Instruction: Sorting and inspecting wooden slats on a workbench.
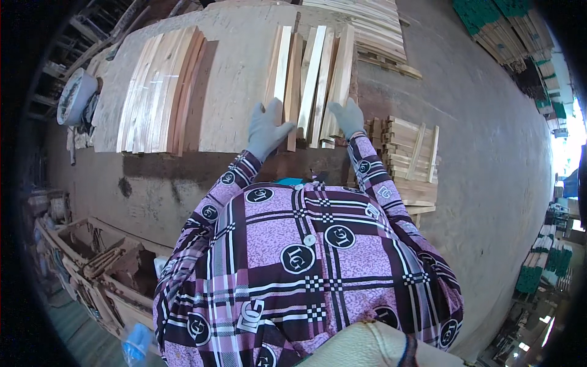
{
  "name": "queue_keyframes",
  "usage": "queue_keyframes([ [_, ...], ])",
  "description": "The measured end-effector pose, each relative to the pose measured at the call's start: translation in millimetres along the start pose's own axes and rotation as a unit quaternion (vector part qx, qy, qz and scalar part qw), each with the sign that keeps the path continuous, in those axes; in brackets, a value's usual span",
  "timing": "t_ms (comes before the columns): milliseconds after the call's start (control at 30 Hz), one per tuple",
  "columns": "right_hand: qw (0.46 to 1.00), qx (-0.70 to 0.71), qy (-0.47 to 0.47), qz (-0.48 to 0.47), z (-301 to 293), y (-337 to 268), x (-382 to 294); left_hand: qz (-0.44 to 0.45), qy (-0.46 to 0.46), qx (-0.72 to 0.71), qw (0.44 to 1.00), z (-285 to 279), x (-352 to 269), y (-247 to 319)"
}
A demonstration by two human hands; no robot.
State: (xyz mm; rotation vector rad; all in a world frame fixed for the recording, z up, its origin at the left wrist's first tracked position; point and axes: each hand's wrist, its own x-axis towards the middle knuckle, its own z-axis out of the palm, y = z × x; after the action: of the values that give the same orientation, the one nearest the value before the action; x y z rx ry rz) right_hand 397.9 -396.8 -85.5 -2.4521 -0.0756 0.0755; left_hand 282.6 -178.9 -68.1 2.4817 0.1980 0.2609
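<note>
A loose, slightly fanned bundle of pale wooden strips [312,87] lies on the worktable before me, near its right edge. My left hand [267,128], in a grey glove, grips the left side of this bundle at its near end, thumb reaching over toward the strip ends. On the opposite side, my right hand [349,117], gloved too, clasps the outermost strip with its thumb on top; its other fingers are mostly hidden. Gaps show between several of the strips. Farther left, a tighter row of planks [158,91] rests side by side on the same table.
The board-like tabletop [234,91] spans both groups. Right of it stand a stack of short wood pieces [412,156] and a pallet of boards [380,32]. A white bucket [75,96] is at the left edge. A wooden bin frame [114,261] sits lower left. Green-ended timber stacks [509,27] stand far right.
</note>
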Motion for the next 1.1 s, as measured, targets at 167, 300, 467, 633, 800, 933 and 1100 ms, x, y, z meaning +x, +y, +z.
queue_keyframes([
  [167,0.996,0.077,0.045,-0.002,-6,-5,-15,-0.029,0.087,0.000,0.996,-10,-26,-23],
  [300,0.993,0.086,0.076,-0.041,-5,-28,-22,-0.084,0.023,-0.007,0.996,-17,-29,-28],
  [467,0.992,0.126,-0.026,0.002,-3,-49,-14,-0.083,0.050,-0.016,0.995,-15,-18,-27],
  [633,0.995,-0.014,0.054,-0.084,3,-71,-19,-0.072,0.056,0.006,0.996,-24,-15,-24],
  [800,0.989,-0.047,-0.003,-0.143,-16,-85,-47,-0.108,0.009,0.022,0.994,-32,-17,-11],
  [933,0.951,-0.159,-0.210,-0.164,-14,-89,-94,-0.111,-0.022,0.043,0.993,-32,-15,-11],
  [1100,0.961,-0.139,-0.215,-0.109,7,-75,-125,-0.083,0.026,-0.112,0.990,-24,-12,-43],
])
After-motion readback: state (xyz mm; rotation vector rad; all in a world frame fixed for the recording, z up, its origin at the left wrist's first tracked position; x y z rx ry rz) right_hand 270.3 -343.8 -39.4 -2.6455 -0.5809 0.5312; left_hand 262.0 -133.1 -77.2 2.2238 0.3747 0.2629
